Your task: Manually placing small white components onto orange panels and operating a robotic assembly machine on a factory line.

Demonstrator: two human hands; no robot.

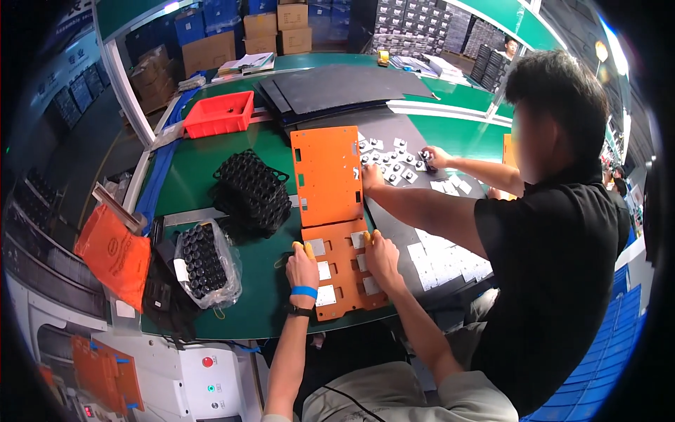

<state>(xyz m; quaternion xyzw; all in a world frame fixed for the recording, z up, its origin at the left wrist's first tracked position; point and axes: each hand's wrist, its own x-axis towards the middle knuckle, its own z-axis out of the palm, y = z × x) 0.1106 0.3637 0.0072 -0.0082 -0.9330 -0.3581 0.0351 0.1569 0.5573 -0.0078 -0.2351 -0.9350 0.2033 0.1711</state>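
Note:
An orange fixture lies before me with its orange lid raised behind it. White plates sit in pockets down both sides, including a lower left plate. My left hand is closed, its yellow-covered fingertips at the edge of the far left plate. My right hand is curled with fingertips on the far right plate; its palm side is hidden. To the left are a stack of black perforated trays and a clear bag of round black parts.
At my right, a co-worker reaches over small black-and-white parts. More white plates lie on the dark mat. A red bin, black sheets and an orange bag are around the green table.

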